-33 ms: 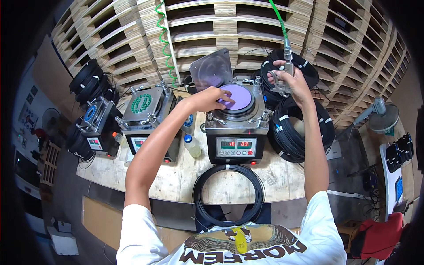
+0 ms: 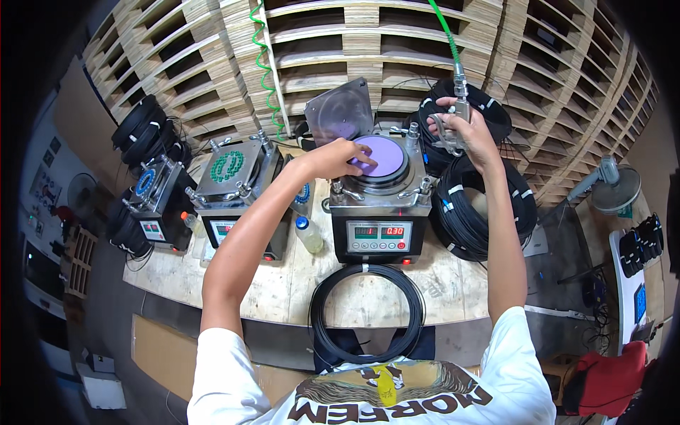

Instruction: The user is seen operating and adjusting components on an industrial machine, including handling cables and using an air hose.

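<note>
Fingers of the left hand [image 2: 333, 157] rest flat and unclenched on the purple disc [image 2: 384, 156] that tops the steel polishing machine [image 2: 379, 212], which stands mid-bench on the wooden bench [image 2: 283, 283]. The right hand [image 2: 464, 131], above the machine's right rear corner, is clenched around a metal air gun [image 2: 459, 106] on a green hose [image 2: 443, 25]. On the machine's front face sits a rectangular panel with two red digital readouts. Left of the machine stand a small clear bottle with a blue cap [image 2: 308, 234] and a second machine [image 2: 230, 188] bearing a green ring fixture. Black cable coils [image 2: 474, 209] lie right of the machine; another coil [image 2: 367, 312] lies in front.
</note>
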The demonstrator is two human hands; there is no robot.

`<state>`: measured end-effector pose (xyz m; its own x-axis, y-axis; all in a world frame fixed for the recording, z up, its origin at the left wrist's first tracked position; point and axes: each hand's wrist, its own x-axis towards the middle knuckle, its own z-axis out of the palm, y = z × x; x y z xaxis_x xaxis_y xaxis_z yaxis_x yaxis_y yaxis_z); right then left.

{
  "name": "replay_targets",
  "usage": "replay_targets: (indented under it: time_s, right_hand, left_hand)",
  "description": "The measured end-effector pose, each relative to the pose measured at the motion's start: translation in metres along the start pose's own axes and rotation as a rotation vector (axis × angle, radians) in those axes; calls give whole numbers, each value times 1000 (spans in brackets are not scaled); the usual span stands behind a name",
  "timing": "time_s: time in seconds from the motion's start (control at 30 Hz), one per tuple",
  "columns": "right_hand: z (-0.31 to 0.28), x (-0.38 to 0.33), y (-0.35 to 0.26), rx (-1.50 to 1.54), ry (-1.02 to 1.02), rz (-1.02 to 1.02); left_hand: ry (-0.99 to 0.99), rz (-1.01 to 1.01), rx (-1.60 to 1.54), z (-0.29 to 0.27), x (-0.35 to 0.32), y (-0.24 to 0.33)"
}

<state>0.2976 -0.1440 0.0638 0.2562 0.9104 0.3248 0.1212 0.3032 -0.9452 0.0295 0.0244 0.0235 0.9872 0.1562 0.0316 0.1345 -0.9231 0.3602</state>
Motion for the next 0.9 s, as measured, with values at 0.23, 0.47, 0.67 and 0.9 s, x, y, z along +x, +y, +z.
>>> replay_targets:
  time_s: [0.23,0.47,0.67,0.9]
  right_hand:
    - [27,4,11,98,-222,96]
    - [79,-4,14,144,-468,141]
    - [109,-12,1,-99,-680,37]
    - [74,-37,8,-257,-343,5]
  left_hand:
    - [163,-74,-229,-2,-5,16]
    - [483,-2,-1040,-12,-5,63]
    - [642,-27,-1168,-36,-42,89]
    - [839,-182,-784,-150,-95,40]
